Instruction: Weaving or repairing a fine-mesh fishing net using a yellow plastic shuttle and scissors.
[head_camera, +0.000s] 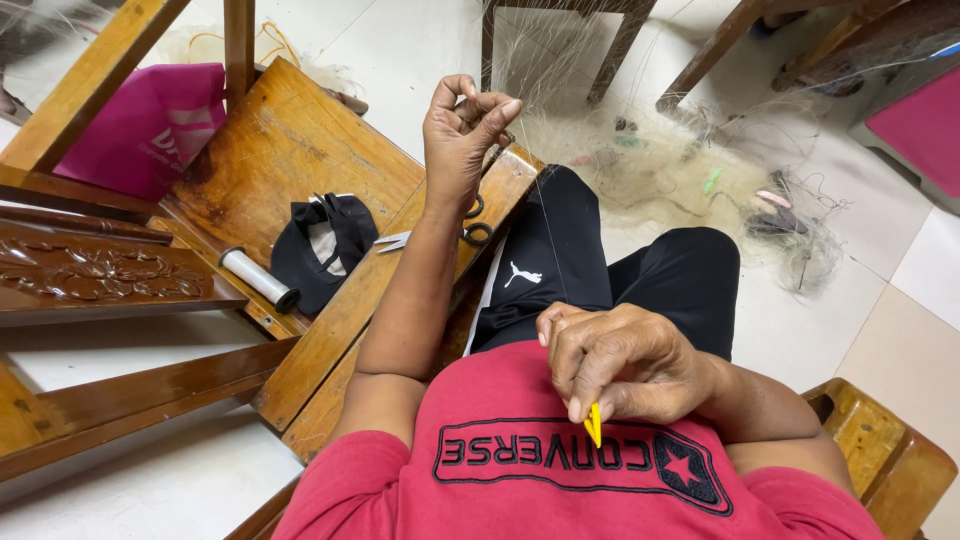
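Observation:
My left hand (463, 130) is raised over the wooden bench, its fingers pinched shut on thin, nearly clear net line (540, 200) that runs down toward my lap. My right hand (620, 362) rests against my red shirt and grips a small yellow netting needle (594, 424), whose tip pokes out below the fingers. A pale fishing net (660, 165) lies heaped on the floor beyond my black-trousered knees.
On the wooden bench (270, 150) lie a black cap (322, 248), a white spool of line (256, 277) and scissors (470, 232). A pink bag (150, 125) sits at the far left. Chair legs (700, 55) stand beyond the net, and a wooden armrest (880, 450) is at my right.

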